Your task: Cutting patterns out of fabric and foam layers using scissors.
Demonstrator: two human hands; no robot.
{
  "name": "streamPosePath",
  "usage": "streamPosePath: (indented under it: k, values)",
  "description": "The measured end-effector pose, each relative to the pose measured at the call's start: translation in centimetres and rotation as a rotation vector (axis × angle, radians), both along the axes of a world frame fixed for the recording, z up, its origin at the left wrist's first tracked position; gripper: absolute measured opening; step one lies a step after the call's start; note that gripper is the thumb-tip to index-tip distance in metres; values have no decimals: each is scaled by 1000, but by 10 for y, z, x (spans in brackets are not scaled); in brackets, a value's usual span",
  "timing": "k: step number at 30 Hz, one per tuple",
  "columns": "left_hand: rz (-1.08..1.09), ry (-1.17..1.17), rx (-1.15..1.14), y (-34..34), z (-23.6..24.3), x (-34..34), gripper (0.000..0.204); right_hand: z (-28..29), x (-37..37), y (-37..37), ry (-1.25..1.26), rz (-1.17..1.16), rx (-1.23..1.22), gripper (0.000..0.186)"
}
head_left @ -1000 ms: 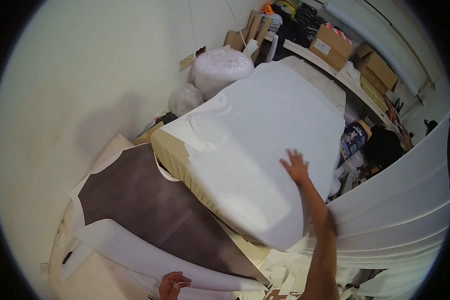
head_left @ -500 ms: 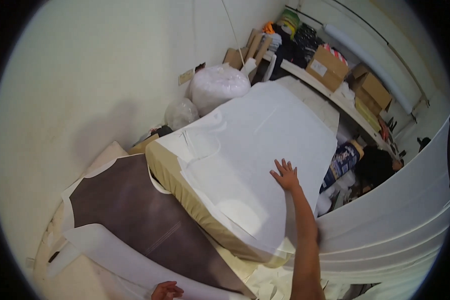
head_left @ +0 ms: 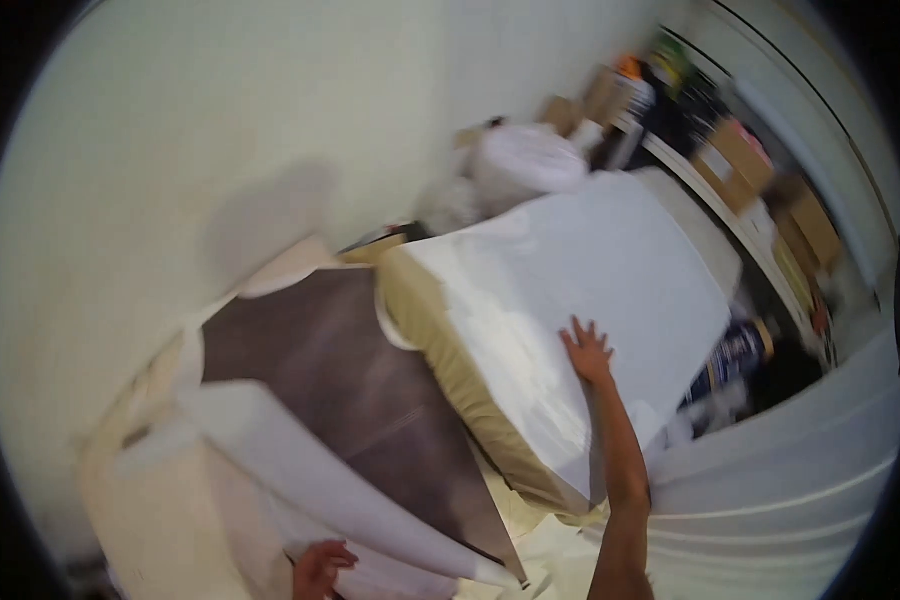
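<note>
My right hand lies flat with spread fingers on a large white sheet. The sheet covers the top of a thick stack with pale yellow-green sides. My left hand is near the lower edge, fingers loosely bent and apart, with nothing visible in them. It hovers over or rests by a white curled sheet; contact cannot be made out. Partly under that sheet, left of the stack, lies a dark brown panel with a pale curved edge. The picture is somewhat smeared by motion.
Bulging clear plastic bags stand between the stack and the wall. Cardboard boxes sit on a shelf at the far right. Below it is a dark blue printed package. White draped fabric hangs along the right side.
The view has swung, so the scene sits farther right. My right hand stays flat but touches the sheet nearer its left part. My left hand shows slightly higher, fingers still loosely bent.
</note>
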State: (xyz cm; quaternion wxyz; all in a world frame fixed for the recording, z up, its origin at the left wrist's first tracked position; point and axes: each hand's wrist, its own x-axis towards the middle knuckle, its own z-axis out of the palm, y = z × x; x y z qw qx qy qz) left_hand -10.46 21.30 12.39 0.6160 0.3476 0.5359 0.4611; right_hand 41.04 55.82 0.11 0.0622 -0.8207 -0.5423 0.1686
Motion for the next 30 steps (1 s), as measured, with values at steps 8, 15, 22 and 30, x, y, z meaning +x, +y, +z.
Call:
streamPosePath:
  k: [8,15,22,30]
  values:
    - [867,387,188,-71,-22,-124,17,22,-7,-16,339,420,547,49]
    - [699,1483,253,30,-78,-304,31,112,-224,-215,707,526,404,40]
    - [253,1823,424,148,-56,-397,20,148,-396,-362,733,777,253,31]
    - [170,1789,794,107,124,-408,12,210,-499,-369,529,767,460,54]
